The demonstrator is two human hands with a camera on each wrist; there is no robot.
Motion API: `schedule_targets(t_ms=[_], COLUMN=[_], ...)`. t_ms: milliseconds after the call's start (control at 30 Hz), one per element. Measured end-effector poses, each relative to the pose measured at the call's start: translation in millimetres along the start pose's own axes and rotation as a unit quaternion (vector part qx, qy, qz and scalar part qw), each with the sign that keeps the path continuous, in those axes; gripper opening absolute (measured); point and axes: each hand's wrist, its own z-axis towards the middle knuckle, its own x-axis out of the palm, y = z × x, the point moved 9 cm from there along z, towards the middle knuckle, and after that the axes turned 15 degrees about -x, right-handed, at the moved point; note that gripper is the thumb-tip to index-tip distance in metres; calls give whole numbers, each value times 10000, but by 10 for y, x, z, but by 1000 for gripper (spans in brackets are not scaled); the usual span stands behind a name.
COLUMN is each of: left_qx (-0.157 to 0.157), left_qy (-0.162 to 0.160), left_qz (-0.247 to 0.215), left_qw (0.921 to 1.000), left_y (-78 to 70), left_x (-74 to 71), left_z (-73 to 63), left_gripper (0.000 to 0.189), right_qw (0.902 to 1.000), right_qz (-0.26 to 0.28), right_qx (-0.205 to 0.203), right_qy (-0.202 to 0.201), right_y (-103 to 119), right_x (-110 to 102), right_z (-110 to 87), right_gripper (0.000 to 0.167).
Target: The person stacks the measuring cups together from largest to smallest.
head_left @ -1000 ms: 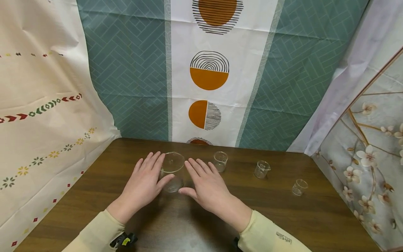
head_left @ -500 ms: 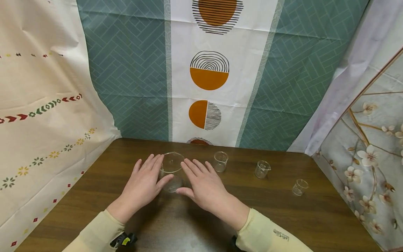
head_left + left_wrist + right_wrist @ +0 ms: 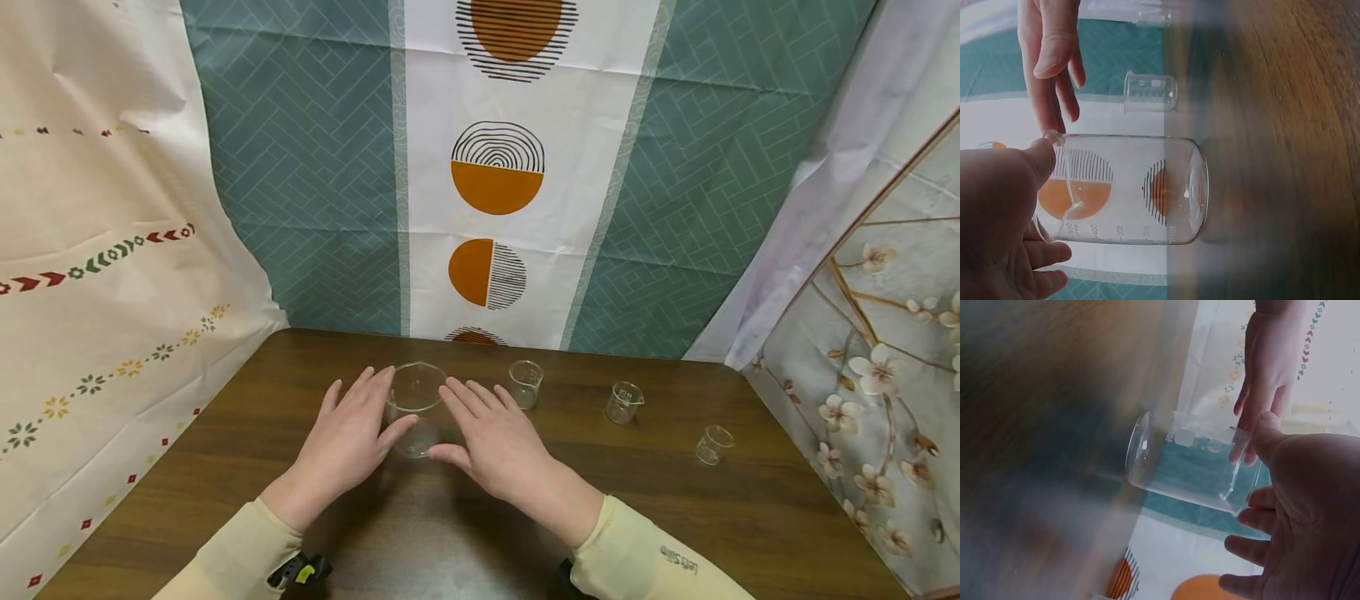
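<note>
A large clear glass beaker (image 3: pixel 417 406) with a graduated scale stands upright on the table between my two hands. My left hand (image 3: pixel 347 429) lies along its left side with straight fingers. In the left wrist view the left thumb (image 3: pixel 1041 159) reaches the beaker's rim, and some fingers show beyond it. On the other side, my right hand (image 3: pixel 495 433) is held with fingers extended and spread, its fingertips by the rim. Whether the right fingers touch the glass I cannot tell. From the right wrist view, the right thumb (image 3: pixel 1267 428) is close to the rim of the beaker.
Several smaller glass beakers form a row to the right: one (image 3: pixel 526 385) just beyond the right hand, another (image 3: pixel 624 404) farther right, and the smallest (image 3: pixel 714 446) near the right side. Patterned cloths (image 3: pixel 315 167) hang behind and beside the brown wooden table (image 3: pixel 637 517).
The right hand shifted slightly left, then back to the right. Lately the large beaker and the left hand have moved a little to the right. The smaller beakers stayed in place.
</note>
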Motion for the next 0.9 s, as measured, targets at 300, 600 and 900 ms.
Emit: schedule_targets(t_ms=[300, 600, 900], left_qx=[124, 277, 454], left_qy=[8, -12, -76], left_qz=[12, 19, 12], left_qw=[9999, 9996, 9989], left_y=[-114, -262, -409], left_x=[49, 71, 76], left_z=[-12, -55, -105], left_gripper=[83, 83, 85], right_qw=[9999, 9991, 9984], right_qz=[139, 306, 249], right_qx=[-43, -140, -193], right_qy=[31, -247, -467], right_y=[-87, -130, -156], right_x=[1, -55, -118], right_z=[-123, -271, -417], right_gripper=[84, 84, 84])
